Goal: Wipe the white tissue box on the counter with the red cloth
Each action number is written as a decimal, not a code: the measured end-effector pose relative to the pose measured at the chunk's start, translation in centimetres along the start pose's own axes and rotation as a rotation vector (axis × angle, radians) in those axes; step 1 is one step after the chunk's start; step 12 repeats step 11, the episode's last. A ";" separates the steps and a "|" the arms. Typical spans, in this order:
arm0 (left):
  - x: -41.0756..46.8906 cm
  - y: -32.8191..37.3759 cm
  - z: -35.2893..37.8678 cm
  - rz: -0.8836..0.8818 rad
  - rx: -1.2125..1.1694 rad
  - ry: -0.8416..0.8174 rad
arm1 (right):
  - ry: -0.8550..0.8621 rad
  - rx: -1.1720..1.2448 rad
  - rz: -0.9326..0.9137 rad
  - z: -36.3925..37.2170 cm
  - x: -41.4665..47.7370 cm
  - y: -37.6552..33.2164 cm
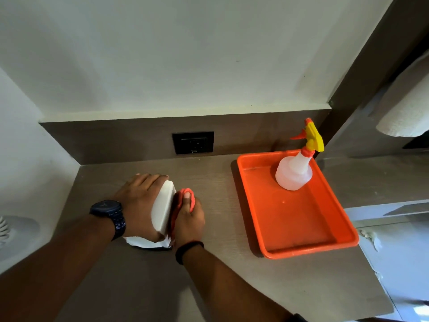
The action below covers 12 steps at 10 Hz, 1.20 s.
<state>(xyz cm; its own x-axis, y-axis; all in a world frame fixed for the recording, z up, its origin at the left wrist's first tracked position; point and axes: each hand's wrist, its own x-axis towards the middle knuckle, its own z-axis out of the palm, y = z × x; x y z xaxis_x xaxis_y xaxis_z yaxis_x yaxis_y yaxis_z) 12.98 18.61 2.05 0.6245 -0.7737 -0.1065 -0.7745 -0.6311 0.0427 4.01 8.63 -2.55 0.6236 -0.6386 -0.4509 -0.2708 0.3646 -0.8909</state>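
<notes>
The white tissue box (163, 206) stands tipped on the grey-brown counter (216, 270), left of centre. My left hand (137, 201), with a dark watch on its wrist, wraps over the box's left side and top. My right hand (189, 220) presses the bunched red cloth (183, 196) against the box's right face. A white tissue (141, 242) sticks out under the box at its near end. Most of the cloth is hidden between my palm and the box.
An orange tray (301, 228) lies to the right with a translucent spray bottle (293, 174), yellow-and-orange trigger, standing at its far end. A black wall socket (192, 142) sits in the backsplash. A paper towel roll (406, 112) hangs at the upper right. The counter ends at the right.
</notes>
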 end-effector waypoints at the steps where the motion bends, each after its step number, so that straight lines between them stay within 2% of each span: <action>1: 0.2 -0.1 0.0 -0.043 0.017 -0.043 | -0.102 0.133 0.042 -1.6 -0.4 -2.2; 2: 0.7 0.5 -0.6 -0.086 0.039 -0.101 | -0.050 0.274 -0.027 -4.3 0.5 -5.7; 3: 1.9 3.2 -1.5 -0.028 -0.079 -0.087 | 0.077 0.233 -0.216 -8.7 2.4 -9.1; 4: 4.5 8.3 -1.8 0.089 -0.241 0.072 | 0.202 -0.016 -0.451 -14.6 4.9 -10.7; 5: 7.3 13.8 -0.8 0.143 -0.328 0.119 | 0.266 -0.412 -0.565 -19.7 7.7 -10.3; 6: 9.6 17.5 1.6 0.146 -0.300 0.024 | 0.196 -0.846 -0.625 -22.3 9.7 -8.6; 7: 10.5 19.2 4.2 0.154 -0.219 -0.040 | 0.043 -1.294 -0.549 -22.9 10.6 -5.9; 8: 10.7 19.4 5.9 0.179 -0.205 -0.052 | -0.123 -1.444 -0.496 -22.6 11.1 -3.7; 9: 10.6 19.4 6.8 0.178 -0.186 -0.038 | -0.208 -1.492 -0.478 -22.5 11.7 -1.9; 12: 10.3 19.5 6.0 0.179 -0.210 -0.069 | -0.181 -1.433 -0.512 -22.7 11.8 -1.8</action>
